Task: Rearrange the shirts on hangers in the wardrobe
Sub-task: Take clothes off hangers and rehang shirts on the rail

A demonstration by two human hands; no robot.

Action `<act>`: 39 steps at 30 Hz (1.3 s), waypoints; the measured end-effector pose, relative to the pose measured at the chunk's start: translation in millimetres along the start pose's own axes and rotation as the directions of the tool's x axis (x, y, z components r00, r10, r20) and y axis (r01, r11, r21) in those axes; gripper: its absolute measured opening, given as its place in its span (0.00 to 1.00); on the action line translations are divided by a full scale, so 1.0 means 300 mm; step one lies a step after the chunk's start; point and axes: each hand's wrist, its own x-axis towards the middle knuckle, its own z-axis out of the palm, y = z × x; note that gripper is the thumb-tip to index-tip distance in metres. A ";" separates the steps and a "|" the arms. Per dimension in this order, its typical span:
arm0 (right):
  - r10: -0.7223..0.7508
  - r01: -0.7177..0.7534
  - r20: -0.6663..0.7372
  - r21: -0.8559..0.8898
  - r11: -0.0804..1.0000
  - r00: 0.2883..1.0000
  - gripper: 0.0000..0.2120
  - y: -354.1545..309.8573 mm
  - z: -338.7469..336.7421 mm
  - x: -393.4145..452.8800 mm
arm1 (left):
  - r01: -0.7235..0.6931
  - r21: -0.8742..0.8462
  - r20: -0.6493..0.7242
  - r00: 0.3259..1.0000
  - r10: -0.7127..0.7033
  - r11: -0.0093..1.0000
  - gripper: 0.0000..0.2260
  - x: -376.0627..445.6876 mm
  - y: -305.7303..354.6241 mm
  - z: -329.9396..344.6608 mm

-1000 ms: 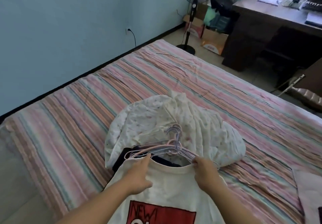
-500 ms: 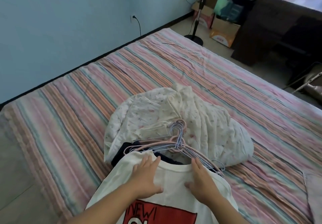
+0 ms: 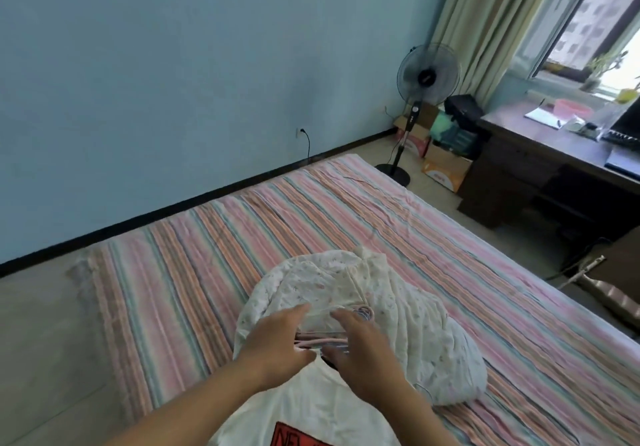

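Plainly, the left hand [image 3: 277,340] lies over the near end of a bundle of hangers [image 3: 320,340], its fingers reaching forward and fairly straight; whether its thumb is hooked round the wires I cannot tell. Under its wrist starts the white shirt [image 3: 304,407] with a red print, spread on the striped bed [image 3: 207,255] close to the person and still on its hanger, so far as the neckline shows. Just right of the bundle, the right hand [image 3: 367,352] rests palm down, fingers spread loosely, its fingertips near the hooks [image 3: 363,312]; its grip looks relaxed and not pinching anything. Behind both hands sits a pale flowered garment [image 3: 415,324], heaped up, with the hangers lying across its near edge.

Several thin wire hangers lie stacked and probably interlocked. If one is lifted alone, the others may snag and drag along, or the white shirt's neck may slip off its hanger. The flowered heap could also catch on a hook and get pulled across the bed.
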 end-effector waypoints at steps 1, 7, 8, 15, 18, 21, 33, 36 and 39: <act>-0.034 0.034 -0.028 -0.005 0.999 0.999 0.29 -0.064 -0.034 -0.020 | 0.010 0.008 -0.027 1.000 -0.010 1.000 0.37 -0.042 0.002 -0.058; -0.201 0.196 -0.100 -0.061 0.979 0.974 0.31 -0.439 -0.156 -0.176 | 0.044 0.099 -0.238 0.971 -0.020 0.994 0.33 -0.335 0.004 -0.384; -0.226 0.220 -0.100 -0.070 0.973 0.969 0.32 -0.501 -0.170 -0.203 | 0.048 0.118 -0.264 0.964 -0.016 0.992 0.33 -0.389 0.003 -0.437; -0.376 0.359 -0.117 -0.146 0.922 0.919 0.33 -0.966 -0.255 -0.469 | 0.125 0.243 -0.331 0.943 -0.039 0.962 0.37 -0.897 -0.054 -0.787; -0.430 0.411 -0.107 -0.164 0.897 0.896 0.34 -1.140 -0.263 -0.603 | 0.184 0.278 -0.369 0.927 -0.072 0.943 0.37 -1.156 -0.092 -0.892; -0.497 0.477 -0.097 -0.174 0.862 0.862 0.35 -1.290 -0.253 -0.734 | 0.233 0.280 -0.420 0.902 -0.099 0.931 0.37 -1.423 -0.123 -0.972; -0.845 0.847 0.061 -0.056 0.528 0.531 0.35 -1.810 -0.104 -1.128 | 0.446 0.030 -0.734 0.617 -0.283 0.895 0.37 -2.202 -0.168 -1.016; -0.894 0.907 0.162 -0.016 0.421 0.417 0.36 -1.924 -0.057 -1.184 | 0.517 -0.035 -0.783 0.518 -0.345 0.855 0.37 -2.329 -0.176 -1.017; -0.931 0.951 0.210 0.017 0.308 0.297 0.34 -2.037 -0.014 -1.227 | 0.591 -0.106 -0.826 0.395 -0.402 0.800 0.37 -2.458 -0.170 -1.016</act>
